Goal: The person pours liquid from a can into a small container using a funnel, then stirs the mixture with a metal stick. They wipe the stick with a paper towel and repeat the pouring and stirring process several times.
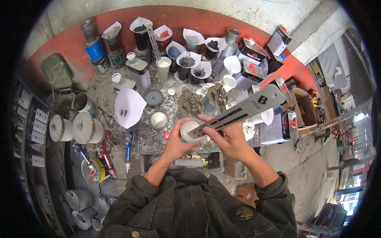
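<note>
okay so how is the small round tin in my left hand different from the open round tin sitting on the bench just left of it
The small round metal tin is gripped in the left hand, lifted off the bench; the open round tin rests on the speckled bench untouched. The held tin shows pale white contents with the long grey metal stirring ruler, held by the right hand, reaching into it; the resting one looks shiny grey inside. Both are round, open and similar in size.

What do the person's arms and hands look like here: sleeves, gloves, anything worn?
Both hands, left hand and right hand, are bare: no gloves, and no rings or watch visible. Dark olive jacket sleeves are pushed up near the elbows, leaving the forearms uncovered.
</note>
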A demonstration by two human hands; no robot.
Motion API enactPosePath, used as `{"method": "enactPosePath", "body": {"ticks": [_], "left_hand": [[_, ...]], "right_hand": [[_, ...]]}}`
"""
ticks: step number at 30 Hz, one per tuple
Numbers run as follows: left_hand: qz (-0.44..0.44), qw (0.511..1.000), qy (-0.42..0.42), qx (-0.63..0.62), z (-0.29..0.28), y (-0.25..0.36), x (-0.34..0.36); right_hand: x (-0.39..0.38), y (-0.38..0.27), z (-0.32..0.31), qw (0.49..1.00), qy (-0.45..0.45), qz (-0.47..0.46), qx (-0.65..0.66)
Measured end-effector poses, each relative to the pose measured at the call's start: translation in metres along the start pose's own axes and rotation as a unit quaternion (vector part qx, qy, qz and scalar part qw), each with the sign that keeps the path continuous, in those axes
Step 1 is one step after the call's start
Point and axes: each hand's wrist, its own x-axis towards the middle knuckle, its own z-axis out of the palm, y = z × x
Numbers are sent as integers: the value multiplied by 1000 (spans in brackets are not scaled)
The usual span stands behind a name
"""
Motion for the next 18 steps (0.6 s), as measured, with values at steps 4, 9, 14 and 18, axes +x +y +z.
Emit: {"method": "enactPosePath", "body": {"ticks": [4,9,14,18], "left_hand": [[19,1000,-4,11,1,-1,0],[10,1000,0,1,3,8,-1],[12,1000,0,-15,3,7,2],[1,1000,-1,-12,3,2,5]], "right_hand": [[10,-8,-12,999,37,-23,-1],[13,-7,-23,998,39,30,-29],[0,10,-10,998,-10,62,-27],[-1,3,-1,999,-2,45,3]]}}
